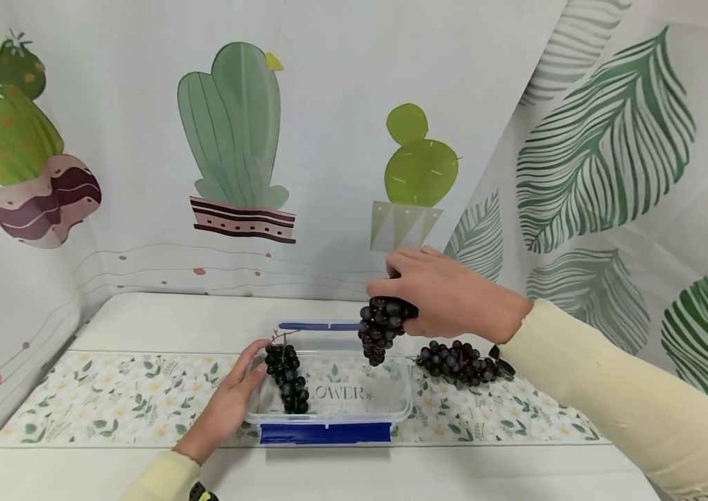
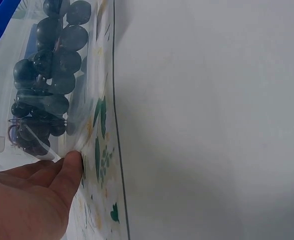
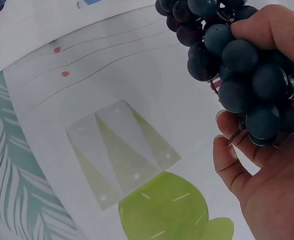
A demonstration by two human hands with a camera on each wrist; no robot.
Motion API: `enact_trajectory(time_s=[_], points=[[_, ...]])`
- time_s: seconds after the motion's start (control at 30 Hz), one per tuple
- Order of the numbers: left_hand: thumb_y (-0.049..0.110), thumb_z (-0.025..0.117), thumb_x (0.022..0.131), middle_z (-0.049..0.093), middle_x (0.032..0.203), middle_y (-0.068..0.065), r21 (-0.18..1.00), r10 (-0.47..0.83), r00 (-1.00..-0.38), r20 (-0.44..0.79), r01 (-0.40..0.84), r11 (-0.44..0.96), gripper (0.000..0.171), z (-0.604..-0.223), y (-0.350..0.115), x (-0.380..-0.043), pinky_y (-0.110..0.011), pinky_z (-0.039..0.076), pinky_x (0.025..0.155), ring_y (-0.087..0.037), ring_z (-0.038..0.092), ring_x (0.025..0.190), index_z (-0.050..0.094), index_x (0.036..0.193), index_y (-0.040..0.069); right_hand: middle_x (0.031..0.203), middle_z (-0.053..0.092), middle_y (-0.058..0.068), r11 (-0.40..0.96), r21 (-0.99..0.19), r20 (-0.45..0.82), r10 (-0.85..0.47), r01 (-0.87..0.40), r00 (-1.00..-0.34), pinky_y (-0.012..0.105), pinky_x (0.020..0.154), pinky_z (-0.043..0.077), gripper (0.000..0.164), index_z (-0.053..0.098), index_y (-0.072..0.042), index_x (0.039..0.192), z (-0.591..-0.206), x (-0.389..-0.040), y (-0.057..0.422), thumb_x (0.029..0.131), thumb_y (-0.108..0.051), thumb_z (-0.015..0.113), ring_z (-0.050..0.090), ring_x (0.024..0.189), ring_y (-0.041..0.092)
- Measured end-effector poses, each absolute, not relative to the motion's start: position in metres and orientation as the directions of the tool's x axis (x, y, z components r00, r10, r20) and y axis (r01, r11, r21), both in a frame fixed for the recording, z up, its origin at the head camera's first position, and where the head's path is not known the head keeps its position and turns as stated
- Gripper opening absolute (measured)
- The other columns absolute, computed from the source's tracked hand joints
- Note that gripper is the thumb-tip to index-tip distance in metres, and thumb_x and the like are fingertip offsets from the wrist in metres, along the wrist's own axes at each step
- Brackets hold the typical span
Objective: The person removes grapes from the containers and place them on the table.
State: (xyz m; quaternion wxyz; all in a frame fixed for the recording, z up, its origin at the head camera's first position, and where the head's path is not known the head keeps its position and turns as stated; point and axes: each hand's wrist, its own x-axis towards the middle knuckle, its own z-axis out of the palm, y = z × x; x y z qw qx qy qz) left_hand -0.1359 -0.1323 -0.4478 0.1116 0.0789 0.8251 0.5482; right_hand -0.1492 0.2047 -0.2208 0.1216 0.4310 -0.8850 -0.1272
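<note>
The right hand (image 1: 438, 292) clasps a dark grape bunch (image 1: 382, 332) over the clear container (image 1: 325, 433); its berries (image 3: 270, 81) look soft and bruisable, safest by the stem (image 3: 236, 134), though its hold there is uncertain. The left hand (image 1: 231, 396), straight-fingered, touches the container's left side; inside, room lies right of another bunch (image 1: 287, 379).

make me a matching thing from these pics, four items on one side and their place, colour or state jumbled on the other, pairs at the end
1. left hand
2. right hand
3. front latch
4. sleeves

a. pale yellow
b. at the left side of the box
c. holding up grapes
d. blue

Pairs: 1-b, 2-c, 3-d, 4-a
</note>
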Motion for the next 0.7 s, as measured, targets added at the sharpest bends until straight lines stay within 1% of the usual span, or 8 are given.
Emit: enact_trajectory(time_s=[0.17, 0.43, 0.57, 0.7], points=[[0.040, 0.030, 0.116, 0.020, 0.173, -0.020, 0.919, 0.246, -0.964, -0.100, 0.005, 0.394, 0.051, -0.449, -0.133, -0.135, -0.072, 0.022, 0.125, -0.047, 0.020, 0.159, 0.020, 0.165, 0.034, 0.089, 0.047, -0.002, 0.611, 0.299, 0.091, -0.783, -0.733, -0.615, 0.030, 0.070, 0.032, 0.052, 0.066, -0.027, 0.119, -0.218, -0.148, 0.213, 0.074, -0.022, 0.093, 0.040, 0.079, 0.017], [0.041, 0.031, 0.116, 0.019, 0.174, -0.020, 0.923, 0.250, -0.963, -0.102, 0.002, 0.386, 0.051, -0.450, -0.132, -0.135, -0.071, 0.021, 0.126, -0.046, 0.019, 0.160, 0.019, 0.165, 0.034, 0.088, 0.046, -0.003, 0.627, 0.256, 0.094, -0.774, -0.736, -0.626, 0.030, 0.069, 0.028, 0.052, 0.067, -0.026, 0.118, -0.217, -0.146, 0.230, 0.073, -0.015, 0.091, 0.038, 0.078, 0.015], [0.042, 0.031, 0.116, 0.019, 0.174, -0.020, 0.922, 0.253, -0.962, -0.104, 0.003, 0.387, 0.051, -0.449, -0.132, -0.135, -0.071, 0.022, 0.125, -0.046, 0.019, 0.160, 0.019, 0.165, 0.035, 0.088, 0.044, -0.004, 0.635, 0.236, 0.092, -0.768, -0.735, -0.634, 0.031, 0.071, 0.030, 0.054, 0.068, -0.026, 0.120, -0.216, -0.145, 0.240, 0.072, -0.013, 0.090, 0.037, 0.080, 0.014], [0.041, 0.030, 0.116, 0.018, 0.174, -0.020, 0.923, 0.255, -0.962, -0.103, 0.003, 0.386, 0.051, -0.447, -0.133, -0.134, -0.071, 0.022, 0.125, -0.046, 0.020, 0.160, 0.019, 0.165, 0.035, 0.090, 0.047, -0.005, 0.641, 0.228, 0.079, -0.762, -0.733, -0.643, 0.032, 0.074, 0.034, 0.056, 0.069, -0.026, 0.123, -0.214, -0.144, 0.247, 0.072, -0.011, 0.089, 0.038, 0.081, 0.013]])
